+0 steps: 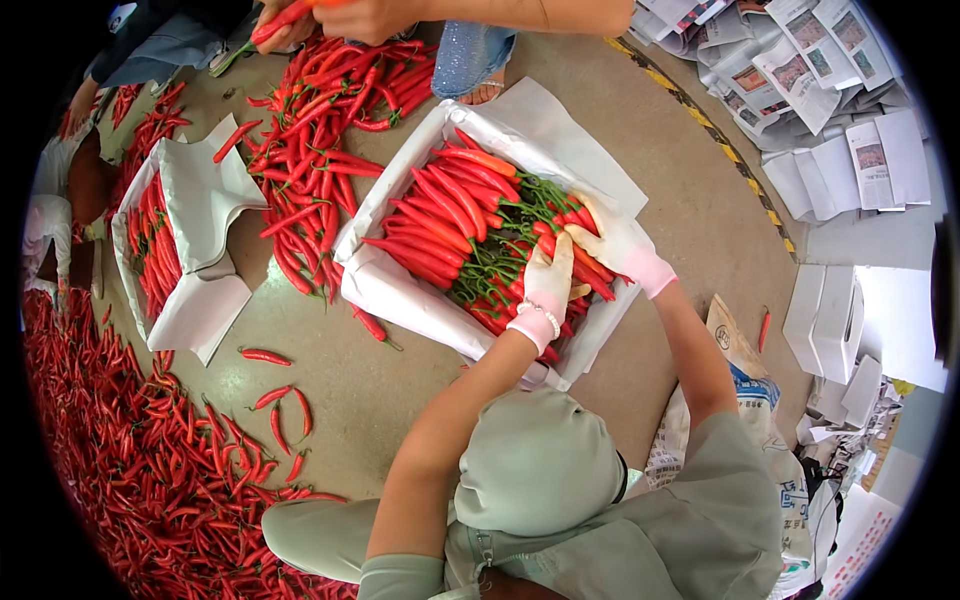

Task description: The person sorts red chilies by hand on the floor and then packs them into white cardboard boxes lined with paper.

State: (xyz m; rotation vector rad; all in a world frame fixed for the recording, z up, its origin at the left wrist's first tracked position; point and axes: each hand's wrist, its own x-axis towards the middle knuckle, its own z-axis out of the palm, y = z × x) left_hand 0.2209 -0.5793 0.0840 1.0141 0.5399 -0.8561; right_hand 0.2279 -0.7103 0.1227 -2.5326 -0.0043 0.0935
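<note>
In front of me stands a box lined with white paper [409, 300], tilted across the view. Red chili peppers [427, 225] lie inside in rows, their green stems [480, 274] meeting near the middle. My left hand [549, 281], in a pale glove with a bead bracelet at the wrist, grips peppers in the right part of the box. Just beside it, my right hand [619, 244], gloved with a pink cuff, curls over the same bunch. Peppers [592, 270] show between and below both hands; some fingertips are hidden among them.
A co-worker's hand [367, 21] holds a pepper above a loose pile [322, 142]. Their leg [472, 56] is beside my box. Another paper-lined box [191, 202] stands left. A large pepper heap [150, 465] spreads lower left. Printed papers [802, 82] and a woven sack [757, 405] lie right.
</note>
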